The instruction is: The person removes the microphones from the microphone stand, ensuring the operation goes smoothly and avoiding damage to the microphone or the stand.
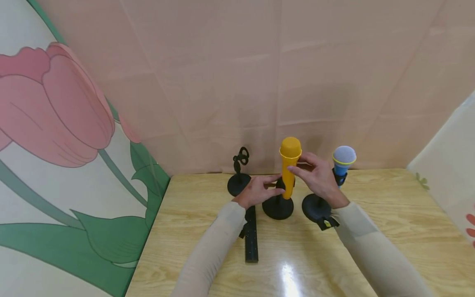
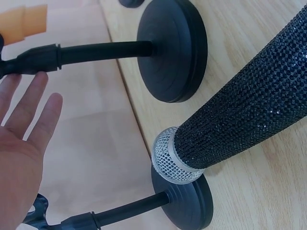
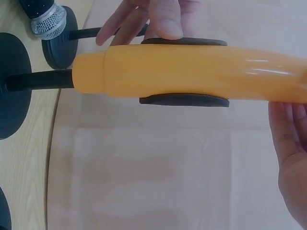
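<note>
A yellow microphone (image 1: 288, 175) stands almost upright, head up, at the middle stand (image 1: 277, 209). In the right wrist view its handle lies between the two arms of the stand's black clip (image 3: 184, 100). My right hand (image 1: 318, 176) holds the microphone near its head, thumb on one side and fingers on the other. On the clip's other side is my left hand (image 1: 258, 190), its thumb (image 3: 165, 21) pressed to the clip arm and its fingers (image 2: 36, 103) at the stand's neck.
A black studded microphone (image 2: 240, 100) with silver mesh lies on the wooden table (image 1: 178, 247), near my left wrist. Left and behind is a stand with a bare clip (image 1: 242, 156). To the right, a blue microphone (image 1: 344, 157) sits in its stand (image 1: 314, 208). A pink cloth (image 1: 222, 82) hangs behind.
</note>
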Available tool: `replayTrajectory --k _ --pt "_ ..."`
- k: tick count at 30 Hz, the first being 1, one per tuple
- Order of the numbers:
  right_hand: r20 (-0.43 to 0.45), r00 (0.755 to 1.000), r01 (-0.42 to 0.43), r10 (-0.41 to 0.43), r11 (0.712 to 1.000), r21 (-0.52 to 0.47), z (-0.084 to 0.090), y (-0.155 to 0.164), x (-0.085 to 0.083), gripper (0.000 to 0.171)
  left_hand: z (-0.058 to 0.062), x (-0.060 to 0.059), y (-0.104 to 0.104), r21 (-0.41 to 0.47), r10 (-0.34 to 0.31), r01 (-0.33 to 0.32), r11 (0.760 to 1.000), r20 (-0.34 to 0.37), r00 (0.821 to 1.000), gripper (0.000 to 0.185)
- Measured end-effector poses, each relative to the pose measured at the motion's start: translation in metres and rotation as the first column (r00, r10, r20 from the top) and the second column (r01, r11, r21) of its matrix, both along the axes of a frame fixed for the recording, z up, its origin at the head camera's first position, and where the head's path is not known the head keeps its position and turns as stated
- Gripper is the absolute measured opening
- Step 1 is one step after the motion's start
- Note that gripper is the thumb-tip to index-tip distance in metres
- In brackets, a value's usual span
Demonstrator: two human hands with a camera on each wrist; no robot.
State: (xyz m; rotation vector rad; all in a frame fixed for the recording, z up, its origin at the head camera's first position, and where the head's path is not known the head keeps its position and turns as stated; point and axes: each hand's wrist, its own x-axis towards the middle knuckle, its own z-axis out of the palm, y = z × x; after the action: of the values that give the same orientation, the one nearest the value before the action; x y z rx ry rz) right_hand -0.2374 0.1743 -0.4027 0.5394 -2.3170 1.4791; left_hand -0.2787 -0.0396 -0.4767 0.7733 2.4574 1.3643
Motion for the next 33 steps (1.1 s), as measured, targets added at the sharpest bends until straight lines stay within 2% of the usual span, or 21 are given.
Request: replayTrajectory --k 15,22,33 --pt "-0.007 1.0 0.015 -0.015 1.0 0.002 0.011 -0.002 0.001 0.036 -0.001 0.0 0.0 0.007 0.015 -0.015 1.0 0.009 1.0 0.06" --pt "-0.038 0.999 0.013 -0.013 1.0 -0.002 0.014 -0.002 0.0 0.038 -0.002 0.0 0.0 0.023 0.008 -0.009 1.0 0.017 1.0 0.06" --pt "-0.035 0.999 0.001 -0.001 1.0 -0.002 0.023 -0.002 -0.001 0.037 -0.002 0.001 0.0 0.04 -0.001 0.001 0.999 0.012 1.0 0.061"
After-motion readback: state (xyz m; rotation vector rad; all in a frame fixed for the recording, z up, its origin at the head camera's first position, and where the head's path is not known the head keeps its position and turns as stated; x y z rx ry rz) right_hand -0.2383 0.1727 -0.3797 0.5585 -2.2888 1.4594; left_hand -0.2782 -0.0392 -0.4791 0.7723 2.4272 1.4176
